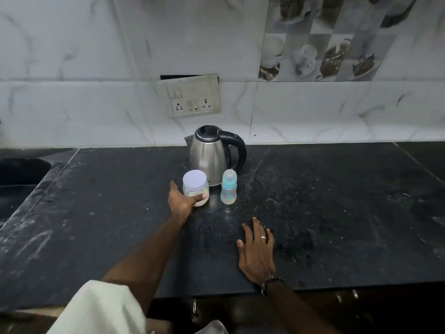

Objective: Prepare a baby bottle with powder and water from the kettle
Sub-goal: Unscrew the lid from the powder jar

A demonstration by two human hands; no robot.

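A steel kettle (pixel 209 157) with a black lid and handle stands at the back of the dark counter (pixel 325 213). In front of it on the left is a clear powder jar (pixel 195 188) with a pale lid and white powder at the bottom. My left hand (pixel 181 201) grips the jar low down, thumb across its front. To the right of the jar stands a capped baby bottle (pixel 228 188) with a light blue collar. My right hand (pixel 256 253) lies flat on the counter nearer the front edge, fingers spread, holding nothing.
A switch-and-socket plate (pixel 191 96) sits on the tiled wall behind the kettle. A sink (pixel 19 174) is set into the counter at the far left. White powder dust speckles the counter around the bottle. Drawer handles (pixel 195 308) show below the front edge.
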